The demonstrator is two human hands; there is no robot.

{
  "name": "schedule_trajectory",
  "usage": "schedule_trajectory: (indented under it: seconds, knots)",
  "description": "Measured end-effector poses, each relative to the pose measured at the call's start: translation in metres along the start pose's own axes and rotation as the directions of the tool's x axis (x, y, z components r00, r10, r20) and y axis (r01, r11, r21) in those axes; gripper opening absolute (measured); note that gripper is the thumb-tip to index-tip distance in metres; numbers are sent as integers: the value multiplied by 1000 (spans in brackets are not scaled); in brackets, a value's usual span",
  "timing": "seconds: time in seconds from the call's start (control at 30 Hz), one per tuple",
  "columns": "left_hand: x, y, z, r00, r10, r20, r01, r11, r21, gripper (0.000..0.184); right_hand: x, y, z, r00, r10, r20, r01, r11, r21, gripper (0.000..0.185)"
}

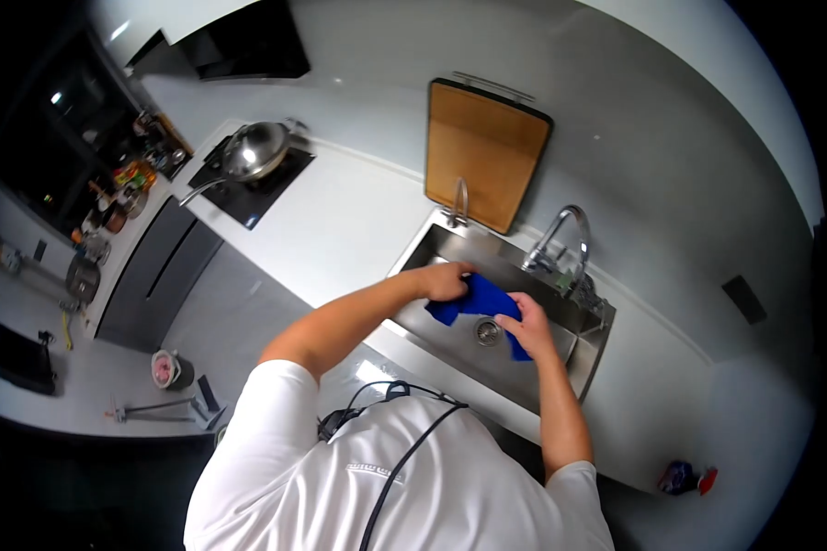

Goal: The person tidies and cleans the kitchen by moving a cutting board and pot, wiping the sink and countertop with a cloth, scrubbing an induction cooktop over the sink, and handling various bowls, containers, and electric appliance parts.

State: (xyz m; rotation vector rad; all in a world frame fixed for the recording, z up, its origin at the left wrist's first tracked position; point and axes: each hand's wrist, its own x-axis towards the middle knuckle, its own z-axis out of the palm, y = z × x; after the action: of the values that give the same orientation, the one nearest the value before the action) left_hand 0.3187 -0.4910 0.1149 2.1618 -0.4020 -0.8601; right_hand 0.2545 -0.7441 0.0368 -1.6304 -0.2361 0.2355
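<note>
A blue cloth (pixel 487 297) is stretched between my two hands above the stainless steel sink (pixel 450 342). My left hand (pixel 447 281) grips its upper left part, fingers closed on the fabric. At the other side, my right hand (pixel 529 327) pinches the cloth, and a corner hangs down below the fingers. Under the cloth, the round drain (pixel 488 331) shows in the basin. Behind my hands rises a curved chrome faucet (pixel 574 220), apart from the cloth. Some of the cloth is hidden by my fingers.
A wooden cutting board (pixel 487 147) leans against the wall behind the sink, beside a small tap (pixel 458 197). On the left stands a lidded pan (pixel 255 151) on the cooktop (pixel 257 204). A spray bottle (pixel 680 477) is at the lower right, and a bin (pixel 182 370) stands on the floor.
</note>
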Motion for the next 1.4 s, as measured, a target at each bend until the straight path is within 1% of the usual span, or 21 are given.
schedule_trajectory:
  seconds: [0.03,0.07,0.13,0.23,0.33,0.37,0.47,0.5,0.6,0.63,0.73,0.77,0.87,0.9,1.0,1.13,1.2,1.23,1.27,1.3,1.4]
  knots:
    - [2,-15,9,971,234,-44,-227,966,128,78,6,-14,-3,998,-30,58,41,983,-181,44]
    - [5,-29,18,941,337,-38,-329,934,139,91,9,-26,-5,992,-50,113,88,932,-353,45]
    - [6,-24,40,895,442,-63,-446,891,-80,87,19,-41,3,984,-85,158,129,948,-292,43]
    - [8,-4,67,913,407,-35,-366,779,-509,70,25,-39,13,991,-101,90,105,994,-44,40]
    - [39,-16,83,954,186,-234,-298,524,-798,50,29,-22,14,988,-152,-15,152,977,147,43]
    - [45,-19,84,965,121,-233,-262,436,-861,42,25,-26,12,955,-296,3,293,947,-131,41]
    - [50,-15,82,968,9,-252,-242,313,-919,37,18,3,22,971,-54,-234,165,858,486,40]
    - [46,-6,78,959,-31,-281,-262,273,-926,37,16,17,23,930,94,-356,95,873,479,49]
    - [37,8,63,970,-56,-235,-228,116,-967,38,7,30,18,763,642,-71,-321,471,822,64]
    - [45,3,65,978,-51,-202,-198,70,-978,40,-1,42,16,769,610,191,-408,238,881,76]
    - [50,1,71,979,-130,-156,-109,312,-944,45,-9,38,21,912,300,280,-349,208,914,78]
    - [41,5,72,977,-174,-126,-13,535,-845,50,-5,27,19,857,413,307,-390,130,912,71]
    - [49,6,100,890,-407,-204,239,800,-550,56,8,66,11,914,310,260,-400,599,693,65]
    - [59,-1,113,859,-447,-249,227,768,-599,47,6,52,11,896,331,297,-438,538,721,66]
    - [62,-7,103,965,-161,205,235,199,-951,38,-4,36,9,941,275,199,-339,808,483,72]
    - [65,8,111,930,-315,188,279,274,-920,37,-2,42,3,869,453,200,-494,827,269,69]
    - [63,0,105,983,-180,22,148,728,-670,54,1,52,-12,848,462,261,-531,736,420,54]
    - [56,-1,100,994,-68,-89,27,919,-394,64,0,53,-24,830,483,279,-555,671,491,51]
    - [48,-2,94,984,79,-159,-90,994,-63,75,-1,55,-33,814,496,302,-573,600,558,47]
    - [35,-1,95,885,393,-250,-351,915,197,101,-2,54,-36,804,469,367,-585,506,634,43]
    - [36,-7,81,574,818,45,-651,422,631,106,-7,46,-41,742,318,590,-670,325,668,45]
